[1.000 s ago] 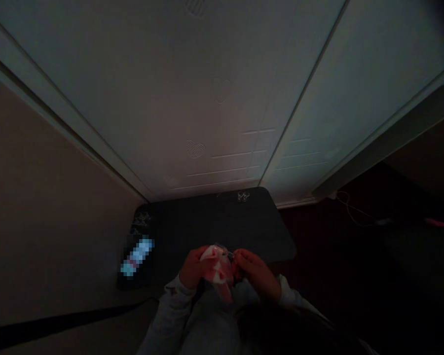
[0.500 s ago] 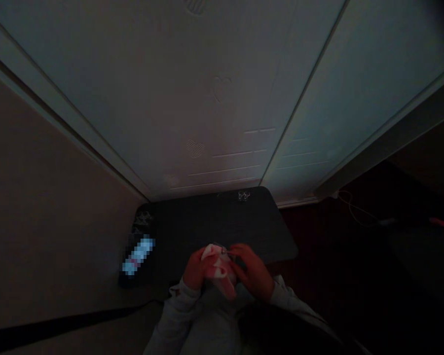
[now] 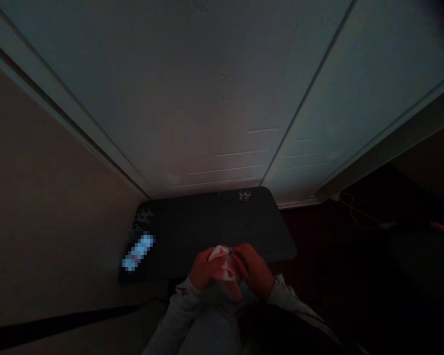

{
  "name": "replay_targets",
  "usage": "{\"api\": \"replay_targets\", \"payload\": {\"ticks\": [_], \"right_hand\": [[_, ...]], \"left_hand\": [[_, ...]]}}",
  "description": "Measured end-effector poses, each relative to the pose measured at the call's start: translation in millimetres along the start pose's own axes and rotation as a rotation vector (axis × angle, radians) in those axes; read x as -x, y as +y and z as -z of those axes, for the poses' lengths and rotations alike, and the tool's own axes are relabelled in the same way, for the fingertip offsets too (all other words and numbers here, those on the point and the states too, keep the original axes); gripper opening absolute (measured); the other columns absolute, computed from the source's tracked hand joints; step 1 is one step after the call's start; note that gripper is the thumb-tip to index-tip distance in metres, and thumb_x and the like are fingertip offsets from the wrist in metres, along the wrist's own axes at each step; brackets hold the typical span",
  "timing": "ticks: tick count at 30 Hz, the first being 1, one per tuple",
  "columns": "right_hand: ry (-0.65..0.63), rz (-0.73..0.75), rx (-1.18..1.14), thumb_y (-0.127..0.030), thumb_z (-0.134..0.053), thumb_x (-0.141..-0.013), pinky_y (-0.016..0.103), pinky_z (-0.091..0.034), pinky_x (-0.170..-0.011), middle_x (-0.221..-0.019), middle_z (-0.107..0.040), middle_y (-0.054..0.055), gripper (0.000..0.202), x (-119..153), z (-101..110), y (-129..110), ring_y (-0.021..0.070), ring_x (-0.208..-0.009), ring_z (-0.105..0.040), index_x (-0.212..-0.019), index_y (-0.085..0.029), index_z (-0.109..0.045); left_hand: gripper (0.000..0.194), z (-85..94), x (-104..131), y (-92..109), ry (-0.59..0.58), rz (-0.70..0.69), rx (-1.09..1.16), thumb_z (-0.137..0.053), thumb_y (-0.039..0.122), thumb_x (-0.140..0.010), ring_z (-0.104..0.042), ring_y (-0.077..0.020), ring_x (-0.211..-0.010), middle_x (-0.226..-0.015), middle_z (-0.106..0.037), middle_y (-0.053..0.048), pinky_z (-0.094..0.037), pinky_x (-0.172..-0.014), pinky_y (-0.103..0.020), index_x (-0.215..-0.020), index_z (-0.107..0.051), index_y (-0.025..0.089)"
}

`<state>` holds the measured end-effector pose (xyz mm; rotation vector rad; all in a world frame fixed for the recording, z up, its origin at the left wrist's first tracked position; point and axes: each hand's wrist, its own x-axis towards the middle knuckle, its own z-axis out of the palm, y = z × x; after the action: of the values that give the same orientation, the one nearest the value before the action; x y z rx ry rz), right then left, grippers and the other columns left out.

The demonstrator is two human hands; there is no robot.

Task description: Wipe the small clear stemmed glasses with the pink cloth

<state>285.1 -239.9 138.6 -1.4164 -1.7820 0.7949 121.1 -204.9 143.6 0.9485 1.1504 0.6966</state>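
Observation:
Over my lap, at the near edge of a dark table [image 3: 214, 222], my left hand [image 3: 203, 270] is closed on a pink and white piece of cloth [image 3: 227, 272]. One end of the cloth hangs down between my hands. My right hand [image 3: 257, 273] is at the cloth's upper right side, its fingers bent together in a pinch. A small shiny metal piece [image 3: 231, 251] shows at those fingertips. Dim light and the fingers hide what kind of piece it is.
Small shiny wire-like pieces [image 3: 244, 195] lie at the table's back edge, with several more [image 3: 144, 215] at its left end. A lit, blurred-out screen [image 3: 138, 252] sits at the left front. Behind stands a pale panel [image 3: 207, 108] with heart patterns. A white cable [image 3: 355, 209] lies at right.
My left hand and the cloth have shifted slightly to the right. My right fingers have drawn in closer, covering more of the small metal piece.

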Motion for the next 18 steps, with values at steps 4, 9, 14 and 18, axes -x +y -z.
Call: {"api": "replay_targets", "payload": {"ticks": [4,9,14,18], "right_hand": [[0.005,0.013,0.014,-0.017,-0.043,-0.084,0.034,-0.046,-0.079,-0.091,-0.059,0.008,0.019,2.0,-2.5,2.8,0.0188,-0.087,-0.055,-0.098,-0.019,-0.056],[-0.017,-0.034,-0.006,-0.017,-0.042,-0.084,0.031,-0.046,-0.073,-0.088,-0.058,0.007,0.018,3.4,-5.1,1.2,0.0176,-0.082,-0.055,-0.097,-0.018,-0.054],[-0.041,-0.083,-0.059,-0.02,-0.041,-0.085,0.03,-0.044,-0.071,-0.086,-0.058,0.007,0.017,4.2,-4.8,-2.7,0.0167,-0.079,-0.054,-0.096,-0.017,-0.054],[-0.056,-0.142,-0.164,-0.026,-0.041,-0.085,0.029,-0.042,-0.07,-0.083,-0.058,0.005,0.018,4.3,-4.1,-3.7,0.0161,-0.077,-0.054,-0.093,-0.018,-0.054]], "left_hand": [[0.031,-2.9,1.3,-0.6,0.017,0.011,-0.029,-0.065,0.028,-0.058,-0.053,-0.0149,-0.062,-0.07,-0.064,-0.003,-0.041,-0.059,-0.024,-0.083,-0.066,0.009],[0.028,-2.6,2.6,0.2,0.004,0.011,-0.023,-0.064,0.025,-0.058,-0.052,-0.0136,-0.061,-0.067,-0.062,-0.001,-0.039,-0.057,-0.023,-0.081,-0.066,0.009],[0.027,-1.7,4.2,2.3,-0.029,-0.02,-0.08,-0.063,0.025,-0.06,-0.053,-0.014,-0.062,-0.068,-0.063,-0.002,-0.039,-0.058,-0.022,-0.082,-0.066,0.01],[0.026,-2.3,7.6,7.7,-0.043,-0.017,-0.131,-0.062,0.026,-0.06,-0.053,-0.0141,-0.06,-0.066,-0.063,-0.002,-0.039,-0.055,-0.022,-0.08,-0.067,0.011]]}}
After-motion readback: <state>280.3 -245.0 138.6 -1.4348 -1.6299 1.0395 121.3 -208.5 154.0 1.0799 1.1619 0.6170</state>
